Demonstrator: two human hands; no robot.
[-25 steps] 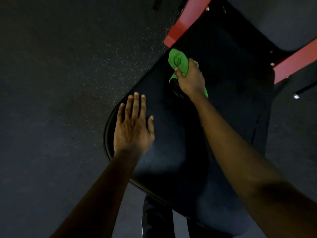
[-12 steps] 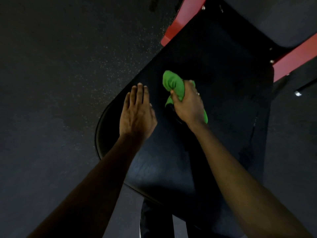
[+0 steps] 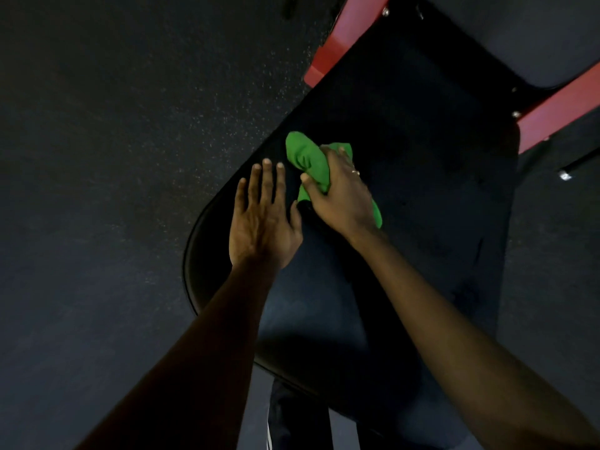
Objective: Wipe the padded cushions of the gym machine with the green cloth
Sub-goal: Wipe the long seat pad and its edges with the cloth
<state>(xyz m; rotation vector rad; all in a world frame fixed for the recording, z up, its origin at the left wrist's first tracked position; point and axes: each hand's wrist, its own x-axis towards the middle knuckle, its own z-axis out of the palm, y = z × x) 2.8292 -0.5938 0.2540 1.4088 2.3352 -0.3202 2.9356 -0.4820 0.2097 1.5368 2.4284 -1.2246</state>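
Left hand (image 3: 263, 219) — lying flat at frame centre on the padded cushion (image 3: 422, 206), near its left edge, fingers straight and slightly apart.
Right hand (image 3: 341, 196) — just beside it, fingers clamping the bunched green cloth (image 3: 306, 157) against the pad.
Risk: the wadded cloth is probably touching little surface, so patches may be going unwiped. Toward the red frame (image 3: 339, 43), upper right, it could be snagging on bolts.

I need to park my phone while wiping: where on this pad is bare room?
Bare cushion lies beyond the green cloth up to the red frame, and right of the right hand toward its right edge. Crowded at left-middle: the left hand is spread flat beside the right hand gripping the cloth.
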